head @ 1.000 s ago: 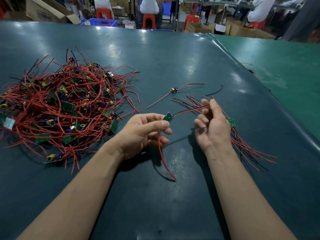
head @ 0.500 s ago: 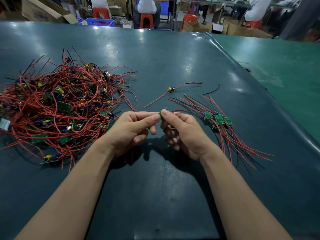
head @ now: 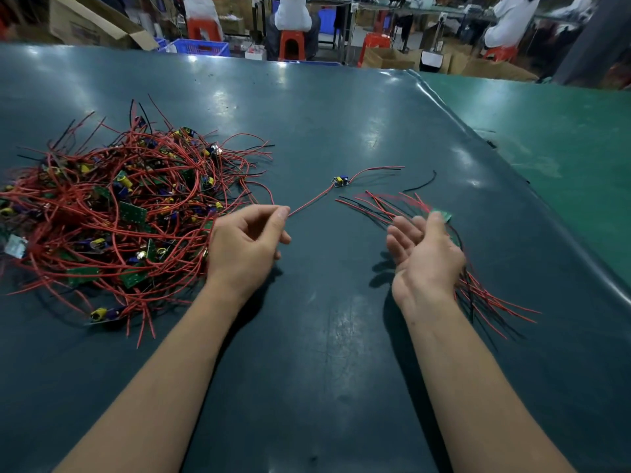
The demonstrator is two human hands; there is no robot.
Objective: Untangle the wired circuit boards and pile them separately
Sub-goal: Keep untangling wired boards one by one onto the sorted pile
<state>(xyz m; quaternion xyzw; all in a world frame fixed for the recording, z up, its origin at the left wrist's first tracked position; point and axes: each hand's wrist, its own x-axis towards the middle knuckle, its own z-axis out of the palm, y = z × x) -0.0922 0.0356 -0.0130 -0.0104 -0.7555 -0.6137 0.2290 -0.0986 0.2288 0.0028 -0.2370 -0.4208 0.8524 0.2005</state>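
Where dark mat [head: 324, 336] gleams | left hand [head: 244, 247] curled empty | right hand [head: 426, 254] open

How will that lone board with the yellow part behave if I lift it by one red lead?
Probably floppy: the lone board has thin red leads lying in loose curves on the table, so it would likely dangle and swing. It looks light for its size. The leads may snag the big tangle nearby.

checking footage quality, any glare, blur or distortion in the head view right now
Head view: overhead lights leave white glare patches on the dark green table; the right hand and the small green circuit board at its fingertips are motion-blurred; the left hand looks sharper; the wide-angle lens bows the table's far edge.
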